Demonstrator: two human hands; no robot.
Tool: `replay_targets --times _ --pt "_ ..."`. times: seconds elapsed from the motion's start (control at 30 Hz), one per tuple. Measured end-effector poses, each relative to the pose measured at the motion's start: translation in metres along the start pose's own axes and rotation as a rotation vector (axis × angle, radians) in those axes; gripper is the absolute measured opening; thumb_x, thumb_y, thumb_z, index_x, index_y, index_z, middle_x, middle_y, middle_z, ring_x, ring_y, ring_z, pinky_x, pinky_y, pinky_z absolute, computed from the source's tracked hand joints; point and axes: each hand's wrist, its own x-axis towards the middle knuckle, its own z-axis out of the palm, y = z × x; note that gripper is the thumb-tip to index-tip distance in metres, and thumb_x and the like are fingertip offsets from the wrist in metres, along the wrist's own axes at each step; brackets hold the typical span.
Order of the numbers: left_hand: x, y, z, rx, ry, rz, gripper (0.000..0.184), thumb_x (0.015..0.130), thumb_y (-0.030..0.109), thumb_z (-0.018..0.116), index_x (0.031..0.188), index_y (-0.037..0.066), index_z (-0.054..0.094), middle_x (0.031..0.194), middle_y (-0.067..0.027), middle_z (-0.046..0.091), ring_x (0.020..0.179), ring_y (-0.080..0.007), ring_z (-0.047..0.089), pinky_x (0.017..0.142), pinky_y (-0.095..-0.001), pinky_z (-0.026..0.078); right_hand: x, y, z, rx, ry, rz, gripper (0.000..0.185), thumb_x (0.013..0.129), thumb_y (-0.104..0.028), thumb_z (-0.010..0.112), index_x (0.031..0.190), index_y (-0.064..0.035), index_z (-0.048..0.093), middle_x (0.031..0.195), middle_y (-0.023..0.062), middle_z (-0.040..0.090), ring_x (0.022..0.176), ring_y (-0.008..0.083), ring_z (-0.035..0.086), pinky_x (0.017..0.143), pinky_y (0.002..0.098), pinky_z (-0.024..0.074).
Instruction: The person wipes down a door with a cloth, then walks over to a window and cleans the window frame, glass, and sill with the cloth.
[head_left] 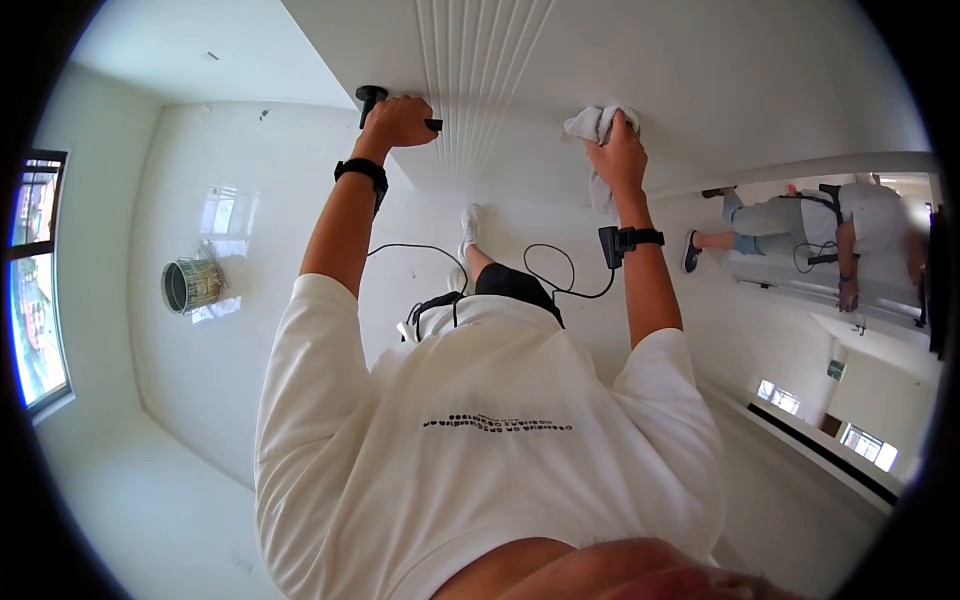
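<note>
A white door panel (pixel 700 80) with raised vertical ridges spans the top of the view. My left hand (pixel 400 122) is wrapped round a black handle (pixel 433 125) on this panel; its black round base (pixel 371 93) shows just beside the fist. To the right, my right hand (pixel 618 155) grips a crumpled white cloth (pixel 597 124) against the smooth part of the panel, with one end of the cloth hanging down by the wrist.
On the glossy pale floor (pixel 290 190) at left stands a stained bucket (pixel 192 285). A window (pixel 38 280) is at the far left. Another person (pixel 790 222) is at the right, beyond the panel's edge. Black cables (pixel 575 292) loop near my waist.
</note>
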Motion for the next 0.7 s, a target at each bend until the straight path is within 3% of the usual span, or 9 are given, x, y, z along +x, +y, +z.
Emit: replay_targets --times 0.13,0.23,0.3,0.33,0.37,0.43,0.53,0.63,0.7 --pt "0.004 -0.006 0.008 0.006 0.038 0.013 0.020 0.073 0.030 0.068 0.080 0.011 0.072 0.083 -0.0113 0.071 0.085 -0.0350 0.068 0.078 -0.0439 0.055 0.005 -0.002 -0.003 0.149 0.330 -0.138 0.048 0.073 -0.029 0.079 0.112 -0.0088 0.058 0.106 0.0159 0.067 0.098 0.0391 0.065 0.078 0.0477 0.0555" --pt "0.000 0.001 -0.001 0.013 0.052 0.027 0.019 0.072 0.029 0.069 0.075 0.010 0.069 0.079 -0.0110 0.070 0.081 -0.0343 0.067 0.075 -0.0439 0.054 0.036 -0.027 -0.088 0.173 0.658 -0.310 0.048 0.072 -0.031 0.081 0.107 -0.0073 0.059 0.104 0.0150 0.063 0.096 0.0381 0.063 0.077 0.0479 0.0539" --pt "-0.002 0.006 -0.009 0.010 -0.001 0.007 0.019 0.073 0.028 0.069 0.074 0.009 0.068 0.077 -0.0106 0.069 0.080 -0.0335 0.067 0.074 -0.0439 0.054 0.062 -0.038 -0.148 0.037 0.864 -0.393 0.049 0.071 -0.033 0.082 0.105 -0.0072 0.059 0.105 0.0144 0.059 0.097 0.0388 0.061 0.077 0.0487 0.0535" --pt "-0.004 0.010 -0.014 0.044 -0.026 -0.004 0.021 0.072 0.027 0.066 0.083 0.011 0.075 0.085 -0.0103 0.074 0.085 -0.0323 0.070 0.083 -0.0418 0.056 0.069 -0.041 -0.182 -0.093 0.922 -0.394 0.048 0.071 -0.033 0.082 0.104 -0.0072 0.058 0.105 0.0146 0.058 0.097 0.0394 0.060 0.076 0.0495 0.0535" --pt "-0.004 0.010 -0.015 0.037 -0.011 0.005 0.021 0.072 0.026 0.066 0.082 0.011 0.074 0.085 -0.0105 0.074 0.084 -0.0327 0.070 0.082 -0.0418 0.056 0.075 -0.046 -0.211 -0.222 0.982 -0.398 0.047 0.071 -0.034 0.082 0.102 -0.0072 0.058 0.106 0.0149 0.056 0.097 0.0400 0.059 0.076 0.0503 0.0534" --pt "-0.004 0.009 -0.012 0.024 0.013 0.023 0.019 0.071 0.026 0.065 0.080 0.011 0.074 0.084 -0.0110 0.073 0.083 -0.0334 0.070 0.080 -0.0418 0.056 0.084 -0.056 -0.244 -0.342 1.102 -0.217 0.068 0.078 -0.016 0.076 0.137 0.0063 0.049 0.131 0.0306 0.058 0.123 0.0430 0.056 0.104 0.0457 0.0458" --pt "-0.001 0.007 -0.009 0.042 0.008 0.024 0.018 0.070 0.024 0.063 0.077 0.011 0.073 0.081 -0.0119 0.072 0.079 -0.0346 0.069 0.078 -0.0428 0.056 0.105 -0.050 -0.269 -0.250 1.080 -0.404 0.085 0.079 -0.054 0.079 0.114 0.0147 0.043 0.103 0.0249 0.041 0.098 0.0483 0.050 0.078 0.0611 0.0452" --pt "-0.003 0.010 -0.016 0.063 0.009 0.020 0.019 0.070 0.024 0.063 0.077 0.010 0.073 0.081 -0.0119 0.072 0.079 -0.0345 0.069 0.078 -0.0427 0.057 0.098 -0.051 -0.252 -0.144 1.104 -0.406 0.052 0.084 -0.025 0.068 0.115 0.0108 0.046 0.102 0.0289 0.047 0.095 0.0517 0.052 0.084 0.0620 0.0401" --pt "-0.008 0.011 -0.016 0.065 0.031 0.028 0.017 0.071 0.025 0.063 0.075 0.010 0.070 0.079 -0.0112 0.071 0.078 -0.0342 0.068 0.076 -0.0427 0.056 0.084 -0.036 -0.232 -0.123 0.985 -0.265 0.066 0.078 -0.020 0.075 0.131 0.0080 0.046 0.129 0.0315 0.047 0.123 0.0487 0.045 0.103 0.0528 0.0381"
